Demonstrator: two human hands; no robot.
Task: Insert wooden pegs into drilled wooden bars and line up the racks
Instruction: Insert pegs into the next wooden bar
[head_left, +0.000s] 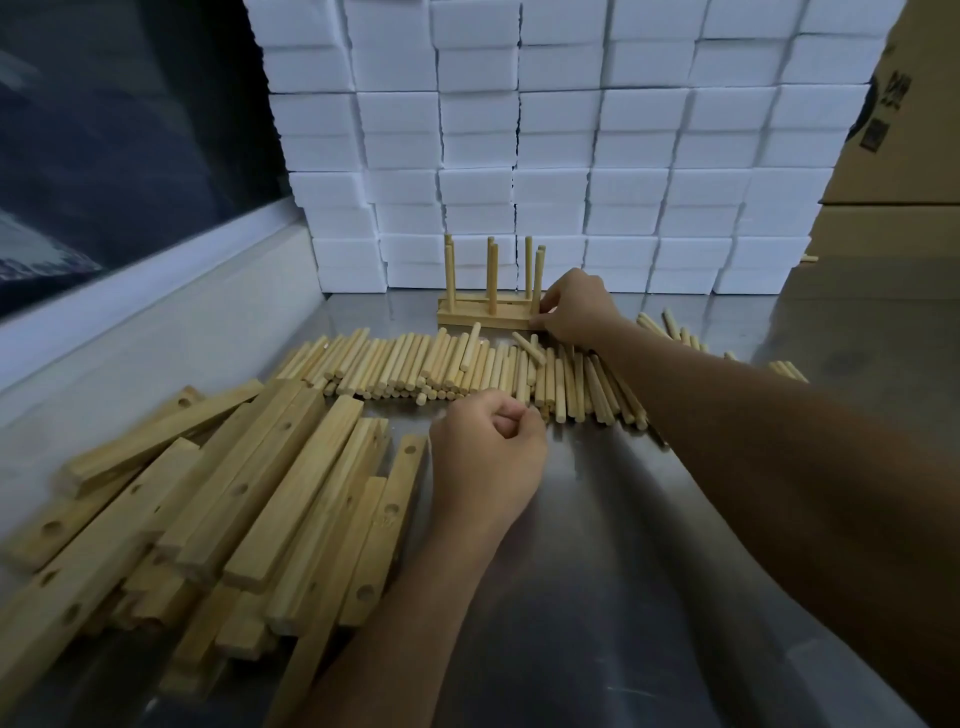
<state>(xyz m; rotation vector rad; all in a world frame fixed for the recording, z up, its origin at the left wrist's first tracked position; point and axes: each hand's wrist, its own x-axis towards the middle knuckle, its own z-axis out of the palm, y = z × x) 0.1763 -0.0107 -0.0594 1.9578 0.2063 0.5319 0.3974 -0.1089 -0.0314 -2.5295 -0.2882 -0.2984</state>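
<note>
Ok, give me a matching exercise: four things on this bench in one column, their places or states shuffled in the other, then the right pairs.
Things:
1. pegged racks
2. loose pegs
3. drilled bars
4. white boxes

Places or states:
A. piled flat at the near left
B. stacked as a wall at the back
C. standing before the boxes, right hand at their end
D. lying in a row across the middle, beyond the curled left hand

Pairs: 1-C, 2-D, 3-A, 4-B
</note>
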